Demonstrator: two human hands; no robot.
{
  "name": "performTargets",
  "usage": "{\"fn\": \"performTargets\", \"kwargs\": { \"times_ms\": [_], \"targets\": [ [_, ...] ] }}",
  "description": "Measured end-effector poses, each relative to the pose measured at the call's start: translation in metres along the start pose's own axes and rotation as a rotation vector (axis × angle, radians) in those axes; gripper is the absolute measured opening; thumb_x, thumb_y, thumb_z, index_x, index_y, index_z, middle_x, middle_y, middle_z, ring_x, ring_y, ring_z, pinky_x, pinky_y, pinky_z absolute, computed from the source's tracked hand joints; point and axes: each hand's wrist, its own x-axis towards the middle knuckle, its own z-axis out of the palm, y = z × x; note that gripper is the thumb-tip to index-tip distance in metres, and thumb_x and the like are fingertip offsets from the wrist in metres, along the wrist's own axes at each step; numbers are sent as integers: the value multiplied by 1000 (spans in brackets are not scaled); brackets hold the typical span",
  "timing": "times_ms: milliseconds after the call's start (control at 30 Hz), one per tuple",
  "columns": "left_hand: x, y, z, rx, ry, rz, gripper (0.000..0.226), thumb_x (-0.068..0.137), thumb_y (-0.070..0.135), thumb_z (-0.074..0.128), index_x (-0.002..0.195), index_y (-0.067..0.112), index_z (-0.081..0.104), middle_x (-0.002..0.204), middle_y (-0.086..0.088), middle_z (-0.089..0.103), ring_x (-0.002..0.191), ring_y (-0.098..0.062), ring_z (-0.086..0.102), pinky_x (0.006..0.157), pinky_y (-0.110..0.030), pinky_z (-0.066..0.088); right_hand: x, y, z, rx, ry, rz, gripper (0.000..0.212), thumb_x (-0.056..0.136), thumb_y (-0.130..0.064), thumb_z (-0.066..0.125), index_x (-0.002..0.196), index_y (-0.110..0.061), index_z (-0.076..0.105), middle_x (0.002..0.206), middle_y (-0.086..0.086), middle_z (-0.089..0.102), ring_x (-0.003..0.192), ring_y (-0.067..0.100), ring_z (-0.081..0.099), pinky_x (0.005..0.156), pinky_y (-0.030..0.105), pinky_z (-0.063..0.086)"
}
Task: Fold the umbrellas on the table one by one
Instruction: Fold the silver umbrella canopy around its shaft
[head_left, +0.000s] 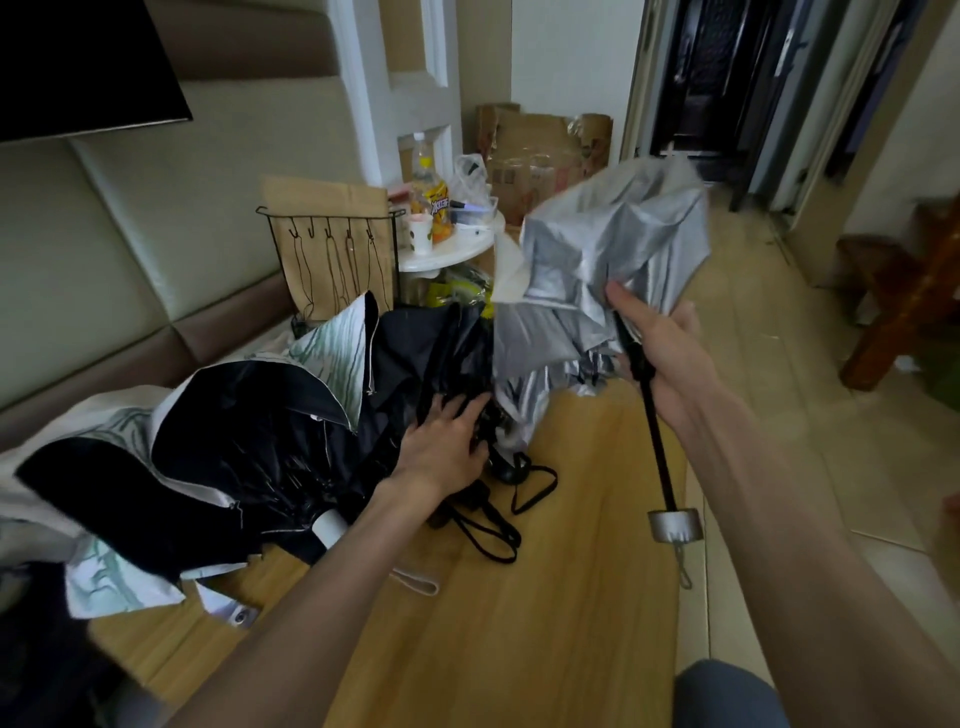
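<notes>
A silver umbrella (613, 244) is lifted above the right side of the wooden table (519, 597), its canopy loose and blurred. My right hand (660, 358) holds its black shaft, and the silver handle (674, 526) with a wrist loop hangs toward me. My left hand (447, 441) rests with spread fingers on a black umbrella (431, 358) lying on the table. Left of it lies an umbrella (234, 441) with a black lining and a white, green-streaked outside, its white handle (328, 526) pointing at me.
Black straps (493, 525) trail on the table near my left hand. Behind stand a wire hook rack (332, 254), a round white side table (452, 244) with bottles and cups, and cardboard boxes (540, 156). A padded bench runs along the left; wooden furniture (904, 306) stands on the right.
</notes>
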Motion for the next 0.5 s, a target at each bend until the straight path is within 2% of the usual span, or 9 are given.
{"fn": "performTargets", "kwargs": {
  "times_ms": [67,133,167,233,300,333,367,433,500],
  "targets": [
    [-1,-5,-6,-105,-75,28,67,108,34,53,167,30,22,173,0,24,163,-27,8,128,-50,24,-7,-16,9,23,-33,-59,58,86,-27,89,123,-8,49,99,9,72,63,13,68,44,24,47],
    [-4,-7,-13,-325,-21,30,59,108,26,56,163,26,35,165,-3,40,156,-27,31,123,-43,34,-16,-31,19,20,-66,-96,45,90,-22,85,118,-10,52,89,2,74,61,10,69,44,23,47],
    [-8,-6,-17,-484,56,6,51,107,19,55,157,24,46,155,-5,52,144,-25,49,116,-38,43,-20,-35,24,13,-104,-112,36,92,-19,82,116,-11,56,87,0,76,63,10,72,47,22,50],
    [-19,-1,-31,-916,291,-127,32,108,7,49,133,18,66,131,-8,70,113,-19,71,96,-28,55,-29,-33,35,-27,-184,-122,29,94,-15,80,119,-13,66,100,2,81,85,19,79,64,28,60],
    [-32,4,-52,-1272,535,-291,25,111,9,44,106,15,67,106,-11,74,84,-17,75,75,-25,59,-37,-20,45,-31,-253,-102,33,93,-15,81,124,-16,71,115,6,80,105,26,77,88,41,63],
    [-34,2,-62,-1353,621,-352,21,111,16,45,103,14,65,102,-10,71,81,-19,74,73,-27,59,-43,-13,50,-23,-265,-82,34,92,-14,81,124,-17,71,116,6,79,108,26,76,95,46,62],
    [-36,-2,-71,-1403,645,-367,18,109,27,51,108,14,63,106,-9,70,89,-21,73,80,-30,60,-46,-5,55,-13,-272,-65,33,92,-14,82,123,-19,71,116,5,79,108,26,76,98,48,60],
    [-41,-8,-84,-1460,480,-289,60,92,62,63,136,22,56,133,-1,66,121,-23,67,107,-44,54,-57,11,67,9,-286,-30,34,91,-14,82,123,-22,70,116,4,80,108,25,76,100,48,60],
    [-51,-13,-90,-1479,294,-164,96,75,86,66,155,41,38,151,10,57,137,-19,57,113,-56,47,-67,24,80,34,-303,1,35,91,-13,81,124,-18,71,113,5,80,107,26,77,95,45,62]
  ]
}}
